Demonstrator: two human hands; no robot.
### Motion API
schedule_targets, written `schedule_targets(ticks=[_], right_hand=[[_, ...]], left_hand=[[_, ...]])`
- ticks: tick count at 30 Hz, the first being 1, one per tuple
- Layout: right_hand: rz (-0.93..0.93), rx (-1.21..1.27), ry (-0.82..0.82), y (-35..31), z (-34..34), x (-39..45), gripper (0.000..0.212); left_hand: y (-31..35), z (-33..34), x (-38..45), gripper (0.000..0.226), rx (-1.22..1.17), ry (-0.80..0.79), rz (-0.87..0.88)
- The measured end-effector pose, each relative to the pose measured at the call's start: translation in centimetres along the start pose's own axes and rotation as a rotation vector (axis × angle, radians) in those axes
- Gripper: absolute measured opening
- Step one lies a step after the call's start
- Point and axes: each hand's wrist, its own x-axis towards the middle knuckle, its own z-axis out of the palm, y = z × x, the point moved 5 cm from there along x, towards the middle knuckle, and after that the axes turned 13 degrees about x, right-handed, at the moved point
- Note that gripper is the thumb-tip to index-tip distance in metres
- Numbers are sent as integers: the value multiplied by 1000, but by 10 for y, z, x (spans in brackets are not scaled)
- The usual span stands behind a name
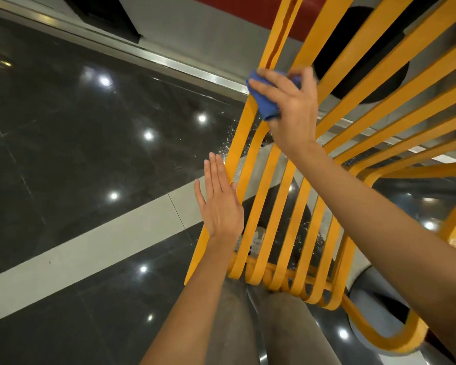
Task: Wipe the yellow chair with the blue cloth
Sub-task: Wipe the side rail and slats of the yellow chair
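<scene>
The dark glossy floor [77, 127] spreads under you, crossed by a pale stripe [116, 233]. Your yellow slatted chair [271, 206] fills the right side. Your left hand [221, 204] lies flat and open against its outer slat, holding nothing. Your right hand [290, 101] is closed around the bunched blue cloth [263, 101], pressing it onto the slats higher up.

I am reaching my right hand [291, 101] far forward, fingers curled shut; my left hand [220, 204] is lying flat, fingers extended.
</scene>
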Motion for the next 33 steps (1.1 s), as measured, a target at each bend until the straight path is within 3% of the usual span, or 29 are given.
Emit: schedule_targets(ticks=[2, 5, 7, 11, 14, 16, 18, 21, 24, 26, 33], right_hand=[[31, 51, -15, -9, 11, -12, 36], [-22, 170, -260, -34, 25, -74, 46], [-67, 171, -335, -35, 16, -96, 43], [139, 45, -18, 18, -8, -33, 35], [192, 73, 113, 28, -12, 0, 28], [286, 199, 136, 17, -10, -17, 36], [495, 397, 158, 6, -1, -49, 45], [824, 710, 341, -15, 13, -72, 41], [911, 798, 485, -19, 21, -51, 42], [868, 830, 501, -22, 22, -46, 39], [862, 875, 334, -28, 26, -84, 32]], left_hand=[[0, 0, 0, 59, 6, 10, -5], [-1, 1, -3, 58, -4, 5, -10], [-1, 0, -3, 58, -15, -10, -9], [0, -2, 0, 58, 9, -4, 3], [-2, 0, 0, 58, 13, 0, 2], [-2, 1, -2, 58, 6, 1, -3], [-1, -1, -3, 58, -2, -1, -5], [0, -2, -2, 59, -7, -8, -8], [-1, -2, -1, 58, -20, -6, -4], [-2, -1, -2, 58, -12, -2, 5], [0, -1, -1, 58, -16, 6, -1]])
